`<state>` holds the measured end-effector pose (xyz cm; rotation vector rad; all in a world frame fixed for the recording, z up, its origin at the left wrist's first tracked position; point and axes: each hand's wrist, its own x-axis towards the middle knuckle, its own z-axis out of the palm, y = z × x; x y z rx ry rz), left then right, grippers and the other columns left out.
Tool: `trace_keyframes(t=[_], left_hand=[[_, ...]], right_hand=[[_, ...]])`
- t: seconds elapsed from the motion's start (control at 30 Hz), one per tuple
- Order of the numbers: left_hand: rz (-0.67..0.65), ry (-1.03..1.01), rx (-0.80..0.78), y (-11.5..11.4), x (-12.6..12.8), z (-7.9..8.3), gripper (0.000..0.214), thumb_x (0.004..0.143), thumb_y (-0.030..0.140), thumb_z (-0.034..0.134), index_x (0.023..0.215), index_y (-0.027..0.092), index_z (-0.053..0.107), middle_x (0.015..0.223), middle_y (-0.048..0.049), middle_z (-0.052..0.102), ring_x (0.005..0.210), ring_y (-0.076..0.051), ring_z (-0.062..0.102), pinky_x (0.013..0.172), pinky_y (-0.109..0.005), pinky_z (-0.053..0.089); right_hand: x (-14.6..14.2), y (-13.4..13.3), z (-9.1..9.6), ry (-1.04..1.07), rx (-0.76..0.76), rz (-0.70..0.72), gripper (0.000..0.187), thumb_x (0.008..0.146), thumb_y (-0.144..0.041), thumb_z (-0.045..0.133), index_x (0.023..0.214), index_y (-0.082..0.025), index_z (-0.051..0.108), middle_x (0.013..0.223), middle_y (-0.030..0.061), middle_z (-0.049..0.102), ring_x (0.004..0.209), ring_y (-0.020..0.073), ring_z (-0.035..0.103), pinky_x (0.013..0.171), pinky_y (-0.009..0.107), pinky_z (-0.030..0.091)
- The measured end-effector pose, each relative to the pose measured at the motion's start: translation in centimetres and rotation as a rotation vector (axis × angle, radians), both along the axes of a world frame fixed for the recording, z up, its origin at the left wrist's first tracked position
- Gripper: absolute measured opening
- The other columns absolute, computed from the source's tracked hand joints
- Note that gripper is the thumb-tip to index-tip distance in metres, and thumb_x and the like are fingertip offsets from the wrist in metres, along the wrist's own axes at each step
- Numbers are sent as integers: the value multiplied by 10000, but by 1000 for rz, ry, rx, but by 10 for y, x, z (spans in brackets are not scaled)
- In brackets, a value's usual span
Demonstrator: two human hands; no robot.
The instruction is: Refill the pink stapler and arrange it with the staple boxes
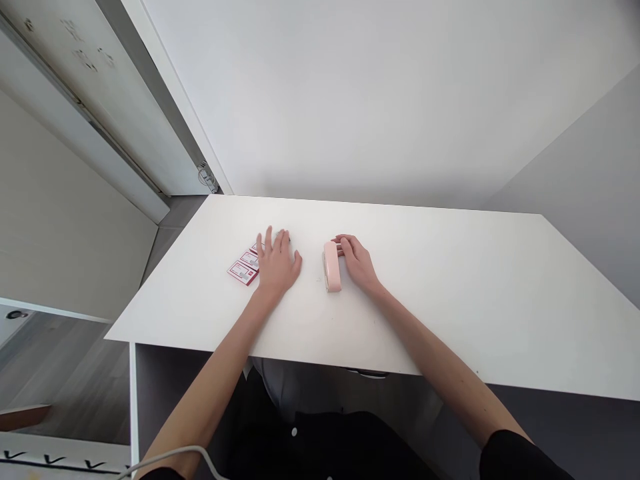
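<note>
My left hand lies palm down on the white tabletop, its fingers spread. It partly covers a row of red-and-white printed cards or labels, whose near end sticks out to the left. By its fingertips a small dark-edged thing peeks out, too hidden to name. A pink stapler rests on the table between my hands, its length pointing away from me. To its right is my right hand, with loosely bent fingers at the stapler's far end. Some fingertips are hidden behind it, and I see no firm grip.
The white table runs wide to the right and meets a white wall at the back. A door frame and panels stand at the left. Below the front edge is a dark open space, and a pale cable crosses my left forearm.
</note>
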<state>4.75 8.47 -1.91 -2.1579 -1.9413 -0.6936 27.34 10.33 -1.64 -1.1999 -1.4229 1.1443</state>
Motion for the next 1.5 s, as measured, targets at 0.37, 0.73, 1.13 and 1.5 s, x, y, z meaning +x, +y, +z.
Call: trace_keyframes(t=[0.37, 0.73, 1.13, 1.5], left_hand=[[78, -77, 67, 1, -3, -4, 784, 966, 293, 500, 1651, 0, 258, 1707, -271, 335, 1658, -427, 123, 1332, -688, 100], [-269, -146, 144, -8, -6, 3, 373, 1018, 237, 524, 1382, 218, 603, 1388, -126, 679, 1438, -327, 506, 1200, -573, 422], [-465, -360, -109, -11, -8, 14, 239, 1031, 402, 620, 1168, 256, 752, 1171, -48, 792, 1195, -267, 665, 1049, -464, 514], [-457, -370, -141, -9, -10, 10, 287, 1002, 517, 654, 1039, 264, 785, 1091, -53, 800, 1034, -258, 685, 955, -449, 525]], right_hand=[[4, -4, 7, -76, 61, 274, 635, 924, -546, 722, 1483, -329, 511, 1576, 88, 546, 1339, 295, 585, 1146, 499, 481], [8, -4, 13, 3, 19, 413, 662, 805, -387, 873, 1397, -321, 583, 1538, 87, 588, 1374, 292, 606, 1146, 494, 496], [4, -4, 12, -82, 68, 294, 329, 888, -467, 760, 1162, -285, 743, 1234, 38, 754, 1139, 261, 680, 983, 417, 540], [4, -5, 12, -108, 27, 349, 375, 929, -508, 714, 1239, -297, 729, 1298, 35, 730, 1187, 263, 660, 1009, 421, 527]])
